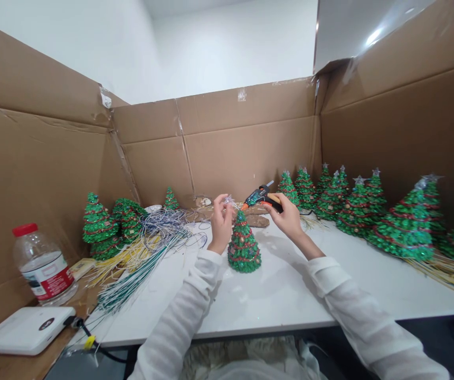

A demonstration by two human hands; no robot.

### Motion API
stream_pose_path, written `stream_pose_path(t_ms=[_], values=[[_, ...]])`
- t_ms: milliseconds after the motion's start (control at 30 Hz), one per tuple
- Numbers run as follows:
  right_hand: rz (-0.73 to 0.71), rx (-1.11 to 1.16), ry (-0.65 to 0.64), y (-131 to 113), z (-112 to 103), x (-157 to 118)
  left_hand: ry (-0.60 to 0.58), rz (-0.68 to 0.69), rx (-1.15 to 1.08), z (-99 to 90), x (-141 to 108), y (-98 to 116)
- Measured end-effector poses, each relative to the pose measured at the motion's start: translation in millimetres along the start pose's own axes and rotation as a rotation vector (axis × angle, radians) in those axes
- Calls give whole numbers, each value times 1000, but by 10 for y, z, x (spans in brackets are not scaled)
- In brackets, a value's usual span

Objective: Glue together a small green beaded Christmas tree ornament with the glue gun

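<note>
A small green Christmas tree (245,245) with red garland stands upright on the white table in front of me. My left hand (221,227) is closed on a clear star topper (229,200), holding it just above and left of the tree's tip. In my right hand (286,216) is a glue gun (256,196), dark with an orange nozzle and a stick out of its back end. The nozzle points down and left at the tree's top, close to the star. Whether the nozzle touches the tip I cannot tell.
Several star-topped trees (356,208) line the right side. More trees (99,227) stand at the left, beside bundles of coloured wires (132,274). A water bottle (45,266) and a white power bank (23,330) with a cable sit front left. Cardboard walls (246,148) enclose the table (274,303).
</note>
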State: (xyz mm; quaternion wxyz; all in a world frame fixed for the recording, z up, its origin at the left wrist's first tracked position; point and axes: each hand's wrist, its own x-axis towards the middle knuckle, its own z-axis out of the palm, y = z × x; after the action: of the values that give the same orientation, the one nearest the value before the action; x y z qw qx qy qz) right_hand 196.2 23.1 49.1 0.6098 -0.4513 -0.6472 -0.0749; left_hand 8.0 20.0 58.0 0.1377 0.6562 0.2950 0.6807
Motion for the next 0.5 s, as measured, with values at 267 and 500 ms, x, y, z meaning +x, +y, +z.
stream_pose_path(t_ms=[267,500], values=[[-8,-2,3,-10,-4,6,-43,-43,0,-16,11,15],[-20,-3,11,-4,0,6,-42,-36,-4,-13,19,7]])
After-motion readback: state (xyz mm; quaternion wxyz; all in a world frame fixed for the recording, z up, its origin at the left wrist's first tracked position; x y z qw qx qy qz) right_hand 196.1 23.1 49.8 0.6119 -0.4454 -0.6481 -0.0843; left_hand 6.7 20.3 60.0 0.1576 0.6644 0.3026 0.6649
